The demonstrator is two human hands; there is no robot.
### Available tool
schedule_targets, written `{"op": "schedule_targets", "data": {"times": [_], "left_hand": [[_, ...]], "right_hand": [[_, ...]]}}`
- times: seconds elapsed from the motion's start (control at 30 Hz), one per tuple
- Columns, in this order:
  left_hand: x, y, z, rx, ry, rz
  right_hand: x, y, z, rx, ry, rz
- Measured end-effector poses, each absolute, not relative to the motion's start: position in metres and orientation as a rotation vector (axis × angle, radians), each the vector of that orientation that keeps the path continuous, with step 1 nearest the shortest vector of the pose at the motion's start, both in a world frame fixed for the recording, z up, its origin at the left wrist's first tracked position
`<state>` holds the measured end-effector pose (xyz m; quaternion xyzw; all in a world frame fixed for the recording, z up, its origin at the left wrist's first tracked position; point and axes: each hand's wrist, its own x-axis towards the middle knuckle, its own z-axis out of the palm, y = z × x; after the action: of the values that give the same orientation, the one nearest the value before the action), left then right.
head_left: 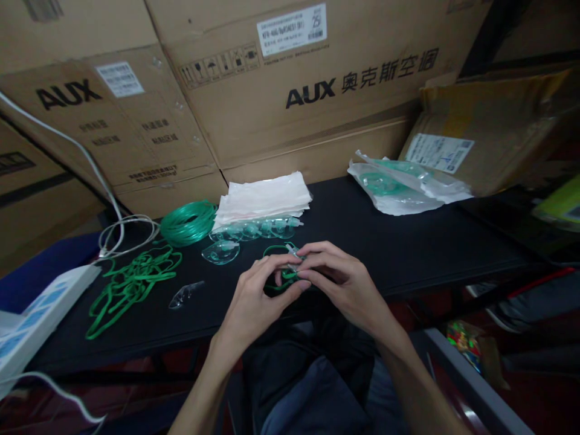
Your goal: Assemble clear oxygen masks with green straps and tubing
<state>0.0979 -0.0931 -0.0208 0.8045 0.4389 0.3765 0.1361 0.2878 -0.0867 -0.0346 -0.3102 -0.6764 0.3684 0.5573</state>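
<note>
My left hand (254,290) and my right hand (347,284) meet over the front edge of the black table. Between their fingertips they pinch a clear breathing mask (292,249), mostly hidden by the fingers; its pale connector points up and away from me. A green elastic strap (289,274) shows at the fingertips, with its thin loop curving out behind. Left of my hands lies a single clear mask (220,252), and a row of similar masks (254,229) sits behind it. Loose green straps (136,278) lie tangled farther left, near a small clear plastic piece (185,294).
A coil of green tubing (188,223) lies beside a stack of white bags (265,194). A bag with a mask and tubing (403,184) rests at the back right. Large cartons (254,121) stand behind the table (453,241). A white power strip (45,314) is at far left.
</note>
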Motion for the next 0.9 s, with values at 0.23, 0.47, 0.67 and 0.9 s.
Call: {"op": "schedule_targets", "data": {"times": [0.23, 0.47, 0.67, 0.9], "left_hand": [[0.0958, -0.0964, -0.0179, 2.370, 1.264, 1.121], [0.0969, -0.0963, -0.0178, 2.386, 1.244, 1.178], [0.0945, -0.0963, -0.0191, 2.368, 1.255, 1.207], [0.0935, -0.0957, -0.0199, 2.337, 1.264, 1.209]], "right_hand": [[0.2876, -0.0883, -0.0340, -0.724, -1.562, 0.915], [0.2867, -0.0910, -0.0337, -0.688, -1.473, 0.993], [0.2869, -0.0911, -0.0337, -0.698, -1.372, 0.961], [0.2867, -0.0893, -0.0350, -0.700, -1.383, 0.914]]}}
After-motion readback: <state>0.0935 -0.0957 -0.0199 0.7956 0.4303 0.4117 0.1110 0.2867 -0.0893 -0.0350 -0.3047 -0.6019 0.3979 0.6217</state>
